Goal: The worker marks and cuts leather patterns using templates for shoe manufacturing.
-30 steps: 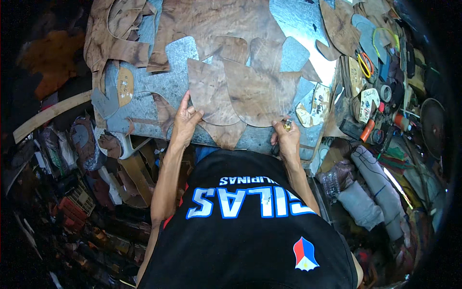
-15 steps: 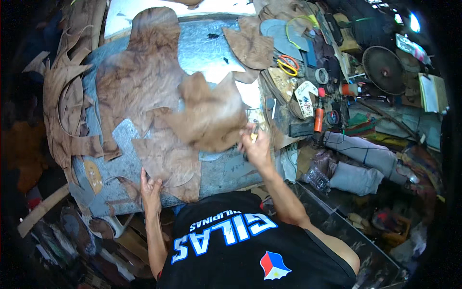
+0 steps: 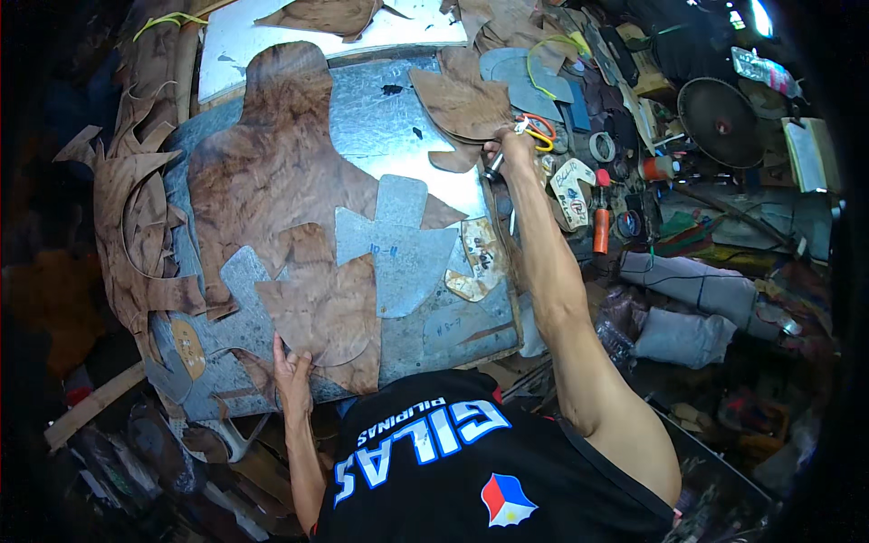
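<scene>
My right hand [image 3: 514, 149] reaches far out, closed around a short dark tool with a pale shiny end [image 3: 494, 165]; its exact kind is unclear. It is beside a pile of brown leather pieces [image 3: 460, 101] and scissors with orange and yellow handles [image 3: 540, 134]. My left hand [image 3: 293, 369] lies with fingers outstretched at the lower edge of a cut brown leather piece [image 3: 317, 312]. A grey cross-shaped template [image 3: 396, 258] lies just right of that piece. Beyond them spreads a large brown hide [image 3: 272, 167].
Leather offcuts [image 3: 136, 217] hang along the table's left side. A curved tan template [image 3: 478, 262] lies near the right edge. An orange bottle [image 3: 601, 222], a tape roll [image 3: 602, 146] and a round fan-like disc [image 3: 720, 122] stand on the right. Wrapped bundles [image 3: 686, 335] are below.
My right hand has moved away and up to the leather pile; the leather piece it carried has left the middle, uncovering the grey template. My left hand stays by the front edge.
</scene>
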Available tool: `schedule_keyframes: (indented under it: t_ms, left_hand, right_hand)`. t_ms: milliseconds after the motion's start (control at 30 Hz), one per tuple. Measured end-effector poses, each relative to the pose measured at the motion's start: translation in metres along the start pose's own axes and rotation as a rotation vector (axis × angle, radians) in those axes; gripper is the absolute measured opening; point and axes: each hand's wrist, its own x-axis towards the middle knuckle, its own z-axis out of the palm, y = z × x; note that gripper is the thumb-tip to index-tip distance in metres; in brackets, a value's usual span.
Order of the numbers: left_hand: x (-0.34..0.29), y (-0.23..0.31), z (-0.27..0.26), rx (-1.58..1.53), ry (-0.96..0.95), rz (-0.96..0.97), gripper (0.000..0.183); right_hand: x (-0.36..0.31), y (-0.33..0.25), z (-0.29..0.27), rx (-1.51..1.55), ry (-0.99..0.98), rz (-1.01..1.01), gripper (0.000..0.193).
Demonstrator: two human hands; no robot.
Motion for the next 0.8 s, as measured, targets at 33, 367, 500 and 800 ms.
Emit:
schedule_keyframes:
  t_ms: [33, 367, 500, 800]
  left_hand:
    - [-0.001, 0.000, 0.000, -0.021, 0.017, 0.004, 0.083]
    - [-0.009, -0.002, -0.012, 0.042, 0.032, -0.034, 0.079]
    - [-0.004, 0.006, -0.003, 0.079, -0.016, -0.028, 0.072]
    - [0.004, -0.007, -0.008, -0.138, -0.073, -0.028, 0.078]
  right_hand:
    - [-0.002, 0.001, 0.002, 0.042, 0.014, -0.003, 0.017]
    - [-0.090, 0.018, -0.021, -0.252, -0.010, -0.370, 0.035]
    - [-0.190, 0.018, -0.024, -0.313, -0.451, -0.009, 0.026]
    - [-0.313, 0.113, 0.001, -0.629, -0.898, 0.261, 0.034]
